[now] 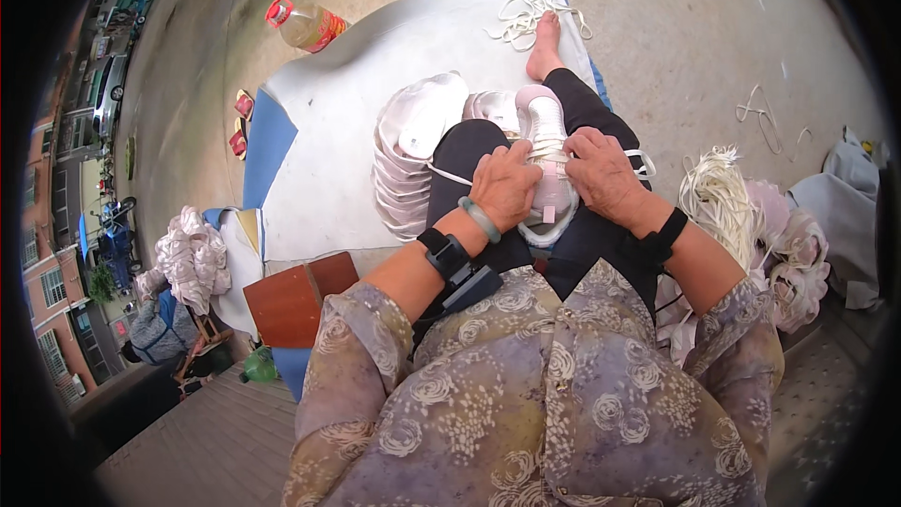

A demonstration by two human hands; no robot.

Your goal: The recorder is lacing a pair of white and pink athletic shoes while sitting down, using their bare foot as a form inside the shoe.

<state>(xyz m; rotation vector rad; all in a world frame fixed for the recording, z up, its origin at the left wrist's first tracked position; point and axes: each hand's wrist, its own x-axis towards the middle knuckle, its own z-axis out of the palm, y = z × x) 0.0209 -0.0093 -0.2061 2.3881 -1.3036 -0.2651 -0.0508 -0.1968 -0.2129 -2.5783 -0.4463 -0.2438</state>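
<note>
A pale pink and white sneaker [556, 195] rests on my lap between my thighs, toe pointing away, with white laces across its front. My left hand [507, 185] is closed on the left edge of its lacing. On the opposite edge, the curled fingers of my right hand [605, 178] grip the shoe. A loose lace end [450, 175] trails left over my thigh, and another shows beyond my right hand. Whether a lace is between my fingertips is hidden. Beside my left leg lies a row of nested pale pink shoe uppers [399, 169].
A white sheet [328, 122] spreads ahead, with a lace tangle [526, 23] by my bare foot. A bottle [308, 26] stands beyond its far-left edge. Lace bundles [718, 197] and pink shoe parts [798, 263] are at my right. A brown board [296, 305] lies left; a person [160, 324] sits farther left.
</note>
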